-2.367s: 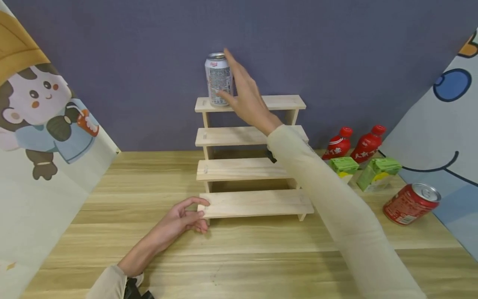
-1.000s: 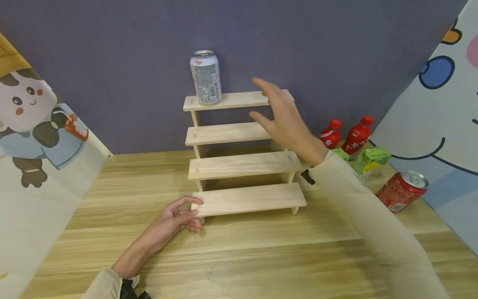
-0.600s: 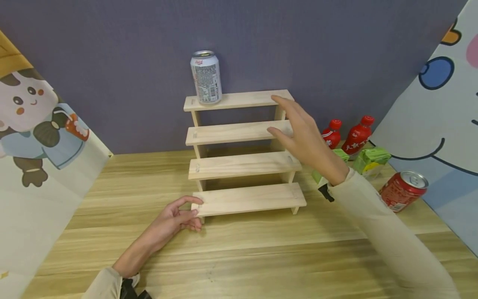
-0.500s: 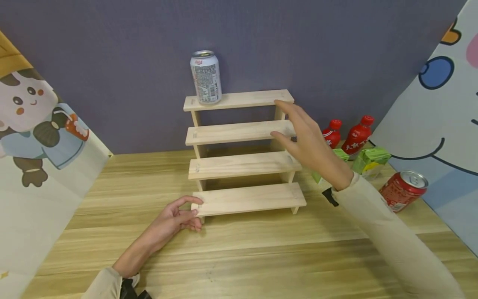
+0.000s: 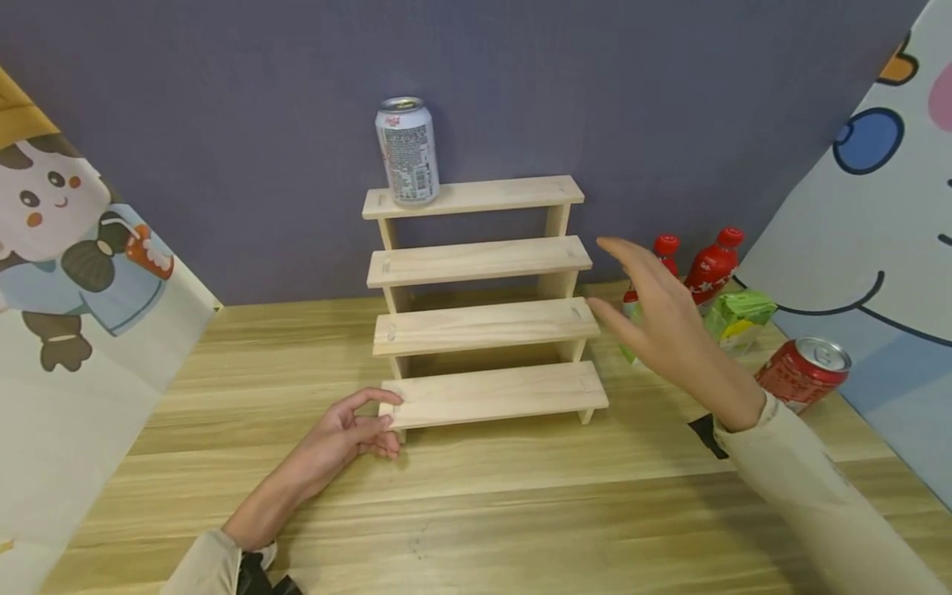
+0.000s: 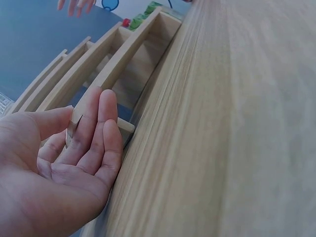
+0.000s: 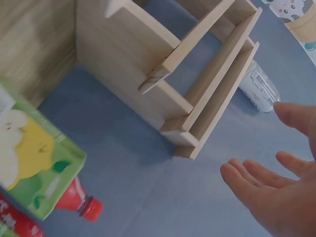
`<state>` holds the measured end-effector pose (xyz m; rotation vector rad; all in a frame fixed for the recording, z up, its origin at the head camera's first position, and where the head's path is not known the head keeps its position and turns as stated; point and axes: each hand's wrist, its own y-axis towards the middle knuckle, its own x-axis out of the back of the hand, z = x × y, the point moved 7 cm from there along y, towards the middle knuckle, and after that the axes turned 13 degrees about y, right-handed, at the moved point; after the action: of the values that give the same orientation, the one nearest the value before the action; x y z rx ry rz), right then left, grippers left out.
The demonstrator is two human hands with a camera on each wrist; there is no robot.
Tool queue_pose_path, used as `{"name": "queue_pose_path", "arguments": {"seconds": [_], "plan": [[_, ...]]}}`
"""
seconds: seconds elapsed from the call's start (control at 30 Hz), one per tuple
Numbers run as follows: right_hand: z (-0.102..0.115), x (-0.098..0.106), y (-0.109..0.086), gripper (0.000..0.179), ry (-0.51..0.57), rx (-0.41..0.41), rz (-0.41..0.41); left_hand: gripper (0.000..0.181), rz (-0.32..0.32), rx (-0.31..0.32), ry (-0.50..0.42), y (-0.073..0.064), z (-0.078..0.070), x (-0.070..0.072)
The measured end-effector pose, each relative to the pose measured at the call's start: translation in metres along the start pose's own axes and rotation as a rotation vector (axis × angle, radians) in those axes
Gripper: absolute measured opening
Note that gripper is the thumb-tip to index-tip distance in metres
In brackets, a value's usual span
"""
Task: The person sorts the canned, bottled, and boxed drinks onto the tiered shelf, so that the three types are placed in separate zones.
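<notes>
A four-step wooden display rack [image 5: 491, 397] stands against the dark back wall. My left hand [image 5: 330, 446] pinches the left end of its lowest step, thumb on the near edge, as the left wrist view also shows the hand [image 6: 69, 163] at the board's end. On the top step, at its left end, a white soda can [image 5: 409, 157] stands upright. My right hand [image 5: 662, 326] is in the air right of the rack, thumb and fingers spread apart and holding nothing. It partly covers the drinks behind it.
Two red-capped bottles [image 5: 712, 266] stand at the back right. In front are green juice cartons [image 5: 740, 318], one mostly hidden by my right hand. A red soda can [image 5: 799, 372] is farther right, beside the printed side wall. Wooden tabletop [image 5: 476, 512] stretches before the rack.
My right hand has come away from the white can and moved down and right past the rack toward the drinks. The can stays on the top step; my left hand keeps its grip.
</notes>
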<state>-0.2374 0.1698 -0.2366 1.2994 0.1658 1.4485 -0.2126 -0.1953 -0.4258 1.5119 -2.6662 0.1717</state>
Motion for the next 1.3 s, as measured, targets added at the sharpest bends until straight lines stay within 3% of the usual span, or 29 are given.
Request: {"name": "queue_pose_path", "arguments": {"seconds": [0.5, 0.7, 0.93, 1.13, 1.3], "plan": [[-0.024, 0.041, -0.063, 0.076, -0.152, -0.174, 0.015, 0.036, 0.012, -0.009, 0.001, 0.001, 0.002, 0.001], [-0.039, 0.054, -0.089, 0.072, -0.168, -0.195, -0.053, 0.036, 0.015, -0.012, 0.002, 0.001, 0.001, 0.001], [-0.058, 0.067, -0.119, 0.067, -0.170, -0.277, -0.112, 0.036, 0.018, -0.014, 0.001, 0.000, 0.000, 0.001], [-0.067, 0.073, -0.132, 0.064, -0.098, -0.325, -0.140, 0.037, 0.004, -0.015, 0.004, 0.000, -0.001, 0.000], [-0.069, 0.077, -0.136, 0.063, -0.110, -0.295, -0.181, 0.037, -0.012, -0.010, 0.022, 0.000, 0.000, 0.000]]}}
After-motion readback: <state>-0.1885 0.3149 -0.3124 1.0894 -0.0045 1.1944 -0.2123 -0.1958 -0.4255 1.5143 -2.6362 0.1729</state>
